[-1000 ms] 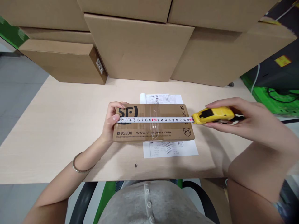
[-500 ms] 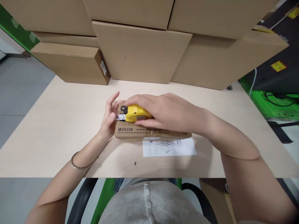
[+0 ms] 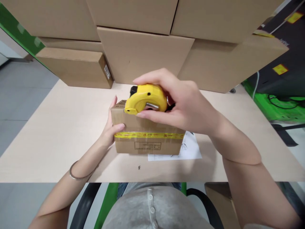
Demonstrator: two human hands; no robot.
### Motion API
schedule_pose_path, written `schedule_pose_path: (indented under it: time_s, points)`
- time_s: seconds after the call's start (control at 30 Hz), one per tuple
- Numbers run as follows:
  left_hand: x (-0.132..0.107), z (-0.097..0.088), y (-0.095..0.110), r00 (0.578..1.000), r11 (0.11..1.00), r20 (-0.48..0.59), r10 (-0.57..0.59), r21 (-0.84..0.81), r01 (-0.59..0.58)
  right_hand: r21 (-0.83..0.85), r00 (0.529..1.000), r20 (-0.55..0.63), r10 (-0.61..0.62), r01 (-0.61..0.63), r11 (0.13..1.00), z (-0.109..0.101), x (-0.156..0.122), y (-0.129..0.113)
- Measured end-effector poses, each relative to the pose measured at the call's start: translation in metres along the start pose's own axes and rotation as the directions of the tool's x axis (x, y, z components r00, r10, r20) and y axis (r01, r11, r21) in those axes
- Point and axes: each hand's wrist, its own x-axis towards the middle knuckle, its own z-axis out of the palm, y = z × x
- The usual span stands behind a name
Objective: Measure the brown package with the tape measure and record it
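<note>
Two hands are at work on one small brown cardboard parcel (image 3: 146, 140), our landmark. Our left hand (image 3: 110, 128) clasps its left end, thumb laid on the near face beside the yellow tape band (image 3: 149, 135), fingers hidden behind. Our right hand (image 3: 183, 105) is wrapped around a round yellow tape measure case (image 3: 145, 99), thumb underneath and fingers curled over the top, holding it just above the parcel's upper edge; no blade shows drawn out. The parcel stands on its long side, tipped up on the pale wooden table (image 3: 59, 127), its lower right corner over a printed white paper sheet (image 3: 189, 150).

To do this step well, we judge that we should keep the parcel upright and steady with the left hand and bring the case square to one edge. Our right wrist is bent inward, forearm crossing from the right. Behind the parcel rise large stacked cardboard boxes (image 3: 143, 54).
</note>
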Motion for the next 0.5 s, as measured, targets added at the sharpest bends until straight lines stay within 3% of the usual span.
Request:
schedule_pose_path:
  time_s: [0.1,0.23,0.37,0.5]
  points:
    - [-0.001,0.007,0.004,0.973,0.968,-0.026,-0.229,-0.114,0.224,0.087,0.999,0.024,0.044,-0.046,0.995,0.004,-0.013,-0.003]
    - [-0.004,0.011,0.003,0.928,0.929,-0.084,-0.363,-0.114,0.353,0.221,0.980,0.200,0.000,-0.046,0.974,0.036,-0.028,0.007]
    - [-0.002,0.015,0.003,0.908,0.914,-0.117,-0.401,-0.119,0.388,0.208,0.960,0.279,0.033,-0.094,0.973,0.065,-0.040,0.025]
    - [0.004,0.018,-0.002,0.959,0.957,-0.053,-0.279,-0.102,0.273,0.076,0.990,0.137,-0.014,0.003,0.997,0.079,-0.045,0.040]
